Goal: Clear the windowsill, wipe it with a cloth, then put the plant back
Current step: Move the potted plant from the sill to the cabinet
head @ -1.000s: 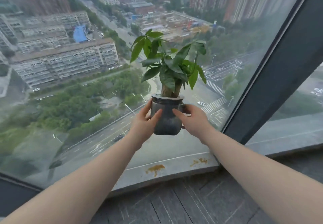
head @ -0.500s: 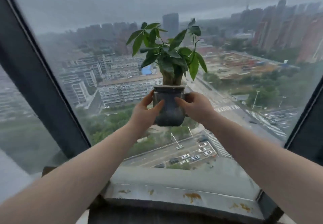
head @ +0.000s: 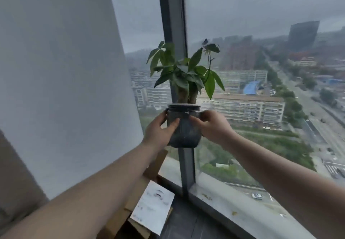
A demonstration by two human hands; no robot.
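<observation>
The left hand (head: pixel 160 133) and right hand (head: pixel 211 127) curl their fingers (head: pixel 172 126) round the sides of a dark grey rounded glass pot (head: pixel 183 127), holding it upright in the air before the dark window frame (head: pixel 172 24), above the dark windowsill (head: pixel 188 222). A green leafy plant with a thick braided trunk (head: pixel 184 76) stands in the pot.

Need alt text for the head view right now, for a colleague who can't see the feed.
Both hands hold a potted plant up in the air before a tall window: the left hand wraps the dark pot's left side, the right hand grips its right side near the rim. Below lie the dark windowsill and a white sheet of paper on cardboard; the city shows beyond the glass.
</observation>
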